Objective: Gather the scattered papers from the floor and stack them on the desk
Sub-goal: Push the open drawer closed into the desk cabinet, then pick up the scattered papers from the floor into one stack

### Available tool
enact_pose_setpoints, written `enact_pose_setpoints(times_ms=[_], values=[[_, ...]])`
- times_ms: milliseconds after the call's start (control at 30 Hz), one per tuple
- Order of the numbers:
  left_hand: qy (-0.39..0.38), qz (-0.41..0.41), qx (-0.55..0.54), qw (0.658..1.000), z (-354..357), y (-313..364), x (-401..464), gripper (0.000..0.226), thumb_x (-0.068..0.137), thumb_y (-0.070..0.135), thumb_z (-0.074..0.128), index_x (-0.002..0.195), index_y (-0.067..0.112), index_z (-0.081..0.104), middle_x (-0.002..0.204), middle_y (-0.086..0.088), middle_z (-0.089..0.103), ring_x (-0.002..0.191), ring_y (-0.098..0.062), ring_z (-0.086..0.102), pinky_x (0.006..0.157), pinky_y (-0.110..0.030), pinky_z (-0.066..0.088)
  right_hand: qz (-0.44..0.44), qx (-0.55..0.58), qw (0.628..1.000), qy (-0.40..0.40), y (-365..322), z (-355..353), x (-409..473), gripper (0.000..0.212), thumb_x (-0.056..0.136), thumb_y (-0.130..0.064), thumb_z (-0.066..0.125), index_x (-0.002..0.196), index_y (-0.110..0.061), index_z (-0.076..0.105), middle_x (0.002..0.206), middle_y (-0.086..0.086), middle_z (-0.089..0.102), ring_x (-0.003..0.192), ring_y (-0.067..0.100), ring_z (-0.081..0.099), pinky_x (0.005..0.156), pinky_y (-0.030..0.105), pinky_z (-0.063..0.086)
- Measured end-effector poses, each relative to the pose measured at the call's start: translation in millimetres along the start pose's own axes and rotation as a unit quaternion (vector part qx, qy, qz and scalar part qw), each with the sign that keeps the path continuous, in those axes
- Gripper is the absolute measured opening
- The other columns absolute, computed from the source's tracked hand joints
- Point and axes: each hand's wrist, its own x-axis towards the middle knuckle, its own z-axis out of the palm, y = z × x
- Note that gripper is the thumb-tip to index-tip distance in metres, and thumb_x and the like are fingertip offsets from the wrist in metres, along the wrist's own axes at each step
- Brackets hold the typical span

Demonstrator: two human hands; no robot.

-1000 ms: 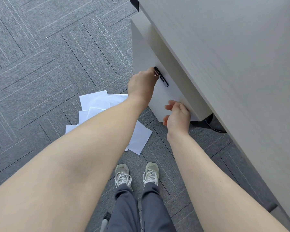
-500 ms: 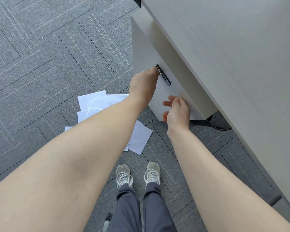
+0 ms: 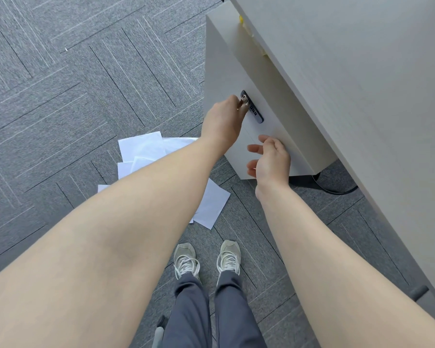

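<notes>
Down at the cabinet (image 3: 274,79) under the desk (image 3: 362,71), the left hand (image 3: 222,121) stays pinched on the lock knob (image 3: 244,100) while the right hand (image 3: 270,159) spreads open and empty, so the papers (image 3: 146,151) sit untouched on the floor (image 3: 60,96).

Both bare forearms stretch forward and down, the left hand (image 3: 222,121) pinched closed at its fingertips with the knuckles up, the right hand (image 3: 270,160) loosely spread, fingers curled apart.
</notes>
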Motion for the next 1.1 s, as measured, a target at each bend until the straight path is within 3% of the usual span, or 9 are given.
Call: enact_pose_setpoints(times_ms=[133,300,533,800,967,1100], values=[[0.004,-0.018,0.002,1.000,-5.2,-8.1,-11.4,0.034,0.098,0.035,0.044,0.112,0.007,0.057,0.098,-0.016,0.070,0.091,-0.034,0.066,0.080,-0.042,0.049,-0.002,-0.014,1.000,-0.009,0.5,2.1,-3.5,0.027,0.102,-0.021,0.035,0.111,-0.016,0.060,0.096,0.005,0.069,0.033,0.007,0.042,0.043,0.020,0.038],[0.033,-0.075,-0.027,0.996,-22.1,-29.2,-47.5,0.030,0.097,0.032,0.044,0.108,0.010,0.061,0.106,-0.012,0.068,0.101,-0.032,0.058,0.082,-0.038,0.046,-0.003,-0.042,0.998,-0.041,2.1,9.9,-17.4,0.023,0.100,-0.019,0.039,0.109,-0.016,0.060,0.094,0.004,0.068,0.032,0.006,0.041,0.044,0.021,0.039],[0.092,-0.181,-0.065,0.977,-50.1,-87.3,-133.5,0.028,0.095,0.030,0.040,0.098,0.012,0.061,0.095,-0.009,0.068,0.092,-0.031,0.060,0.079,-0.041,0.049,-0.013,-0.101,0.984,-0.144,18.3,31.8,-59.8,0.019,0.098,-0.012,0.042,0.103,-0.018,0.059,0.084,0.001,0.064,0.034,0.008,0.042,0.038,0.014,0.036],[0.163,-0.308,-0.108,0.931,-81.1,-173.7,-239.9,0.027,0.093,0.035,0.037,0.090,0.018,0.058,0.087,-0.002,0.066,0.085,-0.027,0.066,0.076,-0.042,0.052,-0.018,-0.187,0.946,-0.264,53.9,63.1,-114.0,0.021,0.096,-0.010,0.042,0.106,-0.015,0.060,0.083,0.002,0.064,0.047,0.015,0.048,0.045,0.024,0.043],[0.176,-0.369,-0.113,0.906,-74.7,-231.2,-291.7,0.026,0.094,0.033,0.038,0.085,0.017,0.057,0.086,0.000,0.065,0.083,-0.026,0.066,0.068,-0.034,0.045,-0.019,-0.233,0.924,-0.303,96.7,85.6,-135.0,0.022,0.098,-0.013,0.043,0.111,-0.014,0.060,0.086,0.004,0.064,0.050,0.016,0.051,0.049,0.027,0.047],[0.176,-0.397,-0.141,0.890,-51.4,-285.7,-319.9,0.026,0.095,0.031,0.039,0.087,0.016,0.058,0.092,-0.002,0.066,0.085,-0.028,0.066,0.074,-0.037,0.050,-0.014,-0.270,0.912,-0.309,149.4,104.8,-137.4,0.021,0.099,-0.015,0.043,0.112,-0.014,0.059,0.086,0.003,0.065,0.054,0.017,0.052,0.051,0.029,0.047]])
